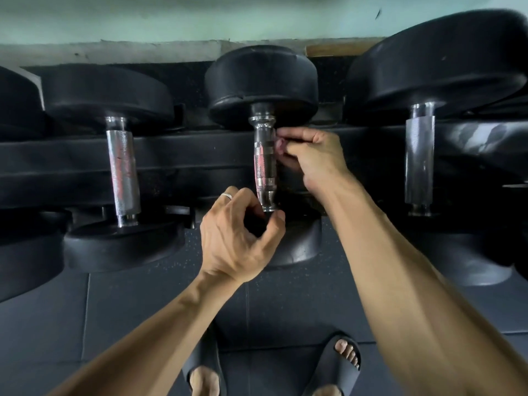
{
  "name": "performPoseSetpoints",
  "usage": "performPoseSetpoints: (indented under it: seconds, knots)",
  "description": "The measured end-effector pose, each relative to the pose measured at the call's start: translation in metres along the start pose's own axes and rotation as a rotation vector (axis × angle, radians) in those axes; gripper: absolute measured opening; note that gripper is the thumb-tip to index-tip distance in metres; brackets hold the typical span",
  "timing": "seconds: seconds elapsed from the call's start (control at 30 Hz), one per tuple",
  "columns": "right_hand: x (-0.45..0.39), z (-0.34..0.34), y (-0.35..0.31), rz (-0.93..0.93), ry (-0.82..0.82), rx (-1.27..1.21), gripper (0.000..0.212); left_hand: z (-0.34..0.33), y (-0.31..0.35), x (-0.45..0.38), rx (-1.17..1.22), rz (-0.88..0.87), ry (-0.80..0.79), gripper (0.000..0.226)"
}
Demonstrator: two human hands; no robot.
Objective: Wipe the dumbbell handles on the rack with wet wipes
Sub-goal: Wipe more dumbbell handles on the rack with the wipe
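Three chrome dumbbell handles stand in a row across a black rack (200,155), their dark rubber heads resting on its rails, as a person leans over the middle dumbbell handle (264,164). The right hand (311,158) sits against the handle's right side near its upper end, fingers (281,147) curled and bunched at the metal; whether they pinch a wipe there cannot be told. The left hand (237,238), a silver ring (227,196) on one finger, hovers at the handle's lower end, its fingers curved in a loose claw with the thumb tip beside the chrome collar and nothing visibly held. To the left stands a second knurled handle (123,172), to the right a third (419,158), both well apart from the hands. Beneath the rack lies a floor (128,310) of dark speckled rubber tiles with visible seams. Behind it, a pale green wall (143,18) meets a rough, chipped grey ledge (114,51). Two feet in black slide sandals (340,364) stand on the tiles at the bottom edge.
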State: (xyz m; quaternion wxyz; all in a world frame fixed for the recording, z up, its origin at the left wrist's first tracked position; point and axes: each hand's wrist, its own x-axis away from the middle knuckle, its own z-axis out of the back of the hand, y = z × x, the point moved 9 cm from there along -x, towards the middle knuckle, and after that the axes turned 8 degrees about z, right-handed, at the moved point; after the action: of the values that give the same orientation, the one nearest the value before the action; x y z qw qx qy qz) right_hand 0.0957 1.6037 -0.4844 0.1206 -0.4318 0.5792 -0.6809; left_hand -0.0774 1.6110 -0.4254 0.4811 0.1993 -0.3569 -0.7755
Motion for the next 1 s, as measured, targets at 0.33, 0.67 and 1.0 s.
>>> performPoseSetpoints:
  seconds: [0.33, 0.67, 1.0]
  knots:
    - [0.014, 0.010, 0.010, -0.085, -0.174, 0.147, 0.029, 0.000, -0.001, 0.001, 0.004, 0.027, -0.003, 0.041]
    - [0.017, 0.006, 0.023, -0.144, -0.173, 0.151, 0.029, 0.001, -0.001, 0.001, 0.017, 0.035, 0.015, 0.040]
    - [0.005, -0.011, 0.028, -0.200, -0.167, -0.242, 0.028, 0.003, 0.001, 0.001, 0.017, 0.032, 0.021, 0.039]
